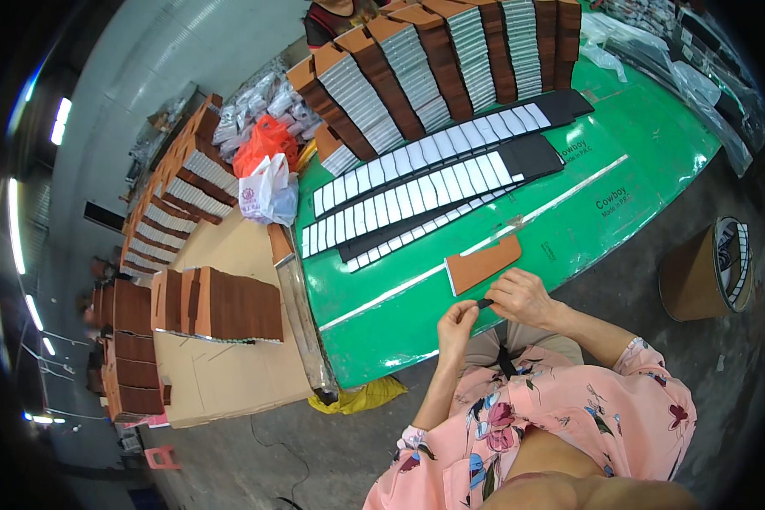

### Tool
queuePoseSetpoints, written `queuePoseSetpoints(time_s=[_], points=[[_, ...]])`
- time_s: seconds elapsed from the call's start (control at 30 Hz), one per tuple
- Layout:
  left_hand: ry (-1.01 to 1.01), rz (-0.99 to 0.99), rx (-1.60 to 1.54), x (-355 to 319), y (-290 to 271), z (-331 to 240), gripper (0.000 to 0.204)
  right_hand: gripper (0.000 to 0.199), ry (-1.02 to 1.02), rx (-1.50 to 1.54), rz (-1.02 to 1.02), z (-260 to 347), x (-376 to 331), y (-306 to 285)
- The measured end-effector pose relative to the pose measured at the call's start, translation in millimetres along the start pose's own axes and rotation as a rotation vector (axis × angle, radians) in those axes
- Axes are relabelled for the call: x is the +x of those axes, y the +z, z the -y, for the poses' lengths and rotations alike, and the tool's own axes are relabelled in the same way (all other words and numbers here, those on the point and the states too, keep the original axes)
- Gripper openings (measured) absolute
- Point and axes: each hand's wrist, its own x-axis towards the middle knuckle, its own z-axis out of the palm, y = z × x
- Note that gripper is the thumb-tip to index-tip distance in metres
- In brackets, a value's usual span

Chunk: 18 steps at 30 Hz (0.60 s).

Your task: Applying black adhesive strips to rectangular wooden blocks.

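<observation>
Between my two hands, at the near edge of the green table, is a small black piece point(484, 303), too small to tell its kind. My left hand point(456, 326) pinches its left end with thumb and fingertips. Closed on the other end is my right hand point(523, 297), whose fingers partly cover it. Just beyond them a flat brown panel point(484, 264) with a pale left edge and a notched top lies on the table. Farther off, black strips covered with rows of white pieces point(408, 202) lie fanned over one another.
Tall stacks of brown panels point(433, 72) line the green table's point(382, 323) far side. More brown stacks point(238, 306) stand on a tan board at left, near red and white plastic bags point(265, 189). A brown bin point(697, 276) stands right. Another person point(336, 17) is beyond the stacks.
</observation>
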Motion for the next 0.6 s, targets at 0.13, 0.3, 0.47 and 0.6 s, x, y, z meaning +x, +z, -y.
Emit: queuePoseSetpoints(time_s=[0.13,0.3,0.47,0.6], points=[[0.342,-0.164,0.202,-6.3,-12.8,5.8,0.036,0.022,0.158,0.050,-0.001,-11.8,-4.0,-2.5],[0.586,-0.491,0.681,4.0,-42.5,12.8,0.037,0.023,0.438,0.190,-0.137,-25.3,-15.9,-8.6],[0.608,-0.527,0.696,22.1,-49.1,32.4,0.035,0.024,0.667,0.399,-0.222,-24.1,-19.0,-6.4],[0.627,-0.561,0.736,22.5,-45.7,34.2,0.034,0.023,0.706,0.496,-0.229,-24.3,-17.1,-2.8]])
